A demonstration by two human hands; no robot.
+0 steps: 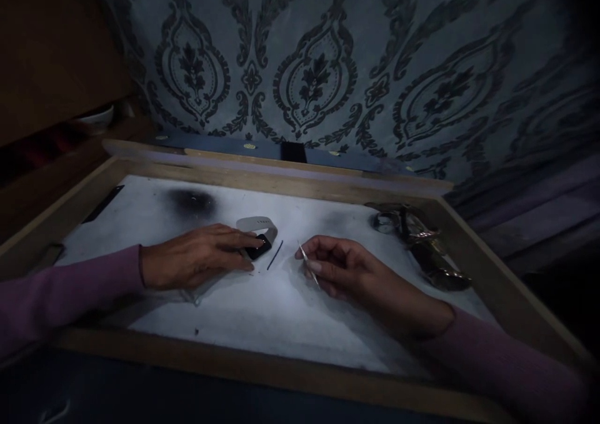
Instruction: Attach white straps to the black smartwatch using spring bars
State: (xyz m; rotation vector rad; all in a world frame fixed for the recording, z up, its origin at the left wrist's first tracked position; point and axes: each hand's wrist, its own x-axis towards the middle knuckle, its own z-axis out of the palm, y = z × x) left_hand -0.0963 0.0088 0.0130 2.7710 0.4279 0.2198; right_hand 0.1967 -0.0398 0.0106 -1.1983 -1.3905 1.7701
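A smartwatch (259,246) with a dark screen and a pale looped strap rests on the white surface. My left hand (197,258) reaches it from the left, one finger over the screen and another along its near edge, holding it in place. Pinched in my right hand (337,264) is a thin, pointed, light metal tool (308,262), whose exact kind I cannot make out; its upper tip points away from me. Between the two hands lies a thin dark stick (275,255), just right of the watch.
A raised wooden rim (290,183) encloses the white surface. Shiny wristwatches (435,261) lie at the right side. A flat dark strip (104,203) is at the far left, and a clear object (191,296) sits under my left wrist. Patterned fabric (314,80) hangs behind.
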